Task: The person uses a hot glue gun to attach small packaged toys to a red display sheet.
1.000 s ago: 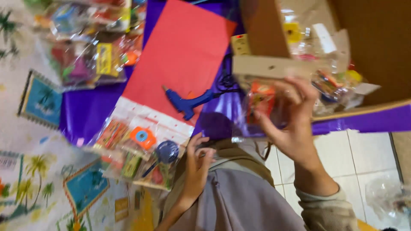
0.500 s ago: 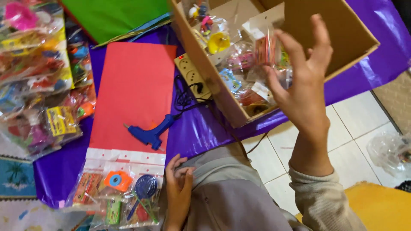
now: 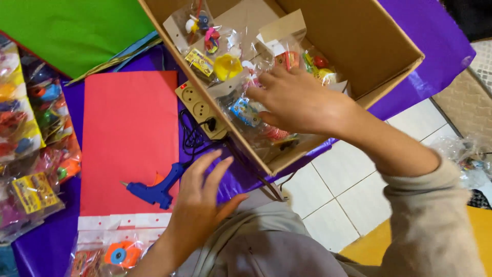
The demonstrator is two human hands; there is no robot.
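Observation:
My right hand (image 3: pixel 297 102) reaches into a brown cardboard box (image 3: pixel 379 46) and lies flat, fingers spread, on several clear packets of small toys (image 3: pixel 241 77). My left hand (image 3: pixel 197 202) hovers open above the purple sheet (image 3: pixel 46 246), close to a blue glue gun (image 3: pixel 154 190) that lies on a red paper sheet (image 3: pixel 128 138). Its fingers hold nothing. A beige power strip (image 3: pixel 200 107) sits beside the box with a black cord plugged in.
A green paper sheet (image 3: pixel 77 31) lies at the top left. Bags of colourful toys (image 3: pixel 31 133) pile along the left edge. A clear packet with an orange and blue toy (image 3: pixel 115 254) lies near my left wrist. White floor tiles (image 3: pixel 333 190) show on the right.
My right hand, raised with fingers spread half a second ago, has dropped into the box onto the packets. My left hand has lifted from the toy packet towards the glue gun.

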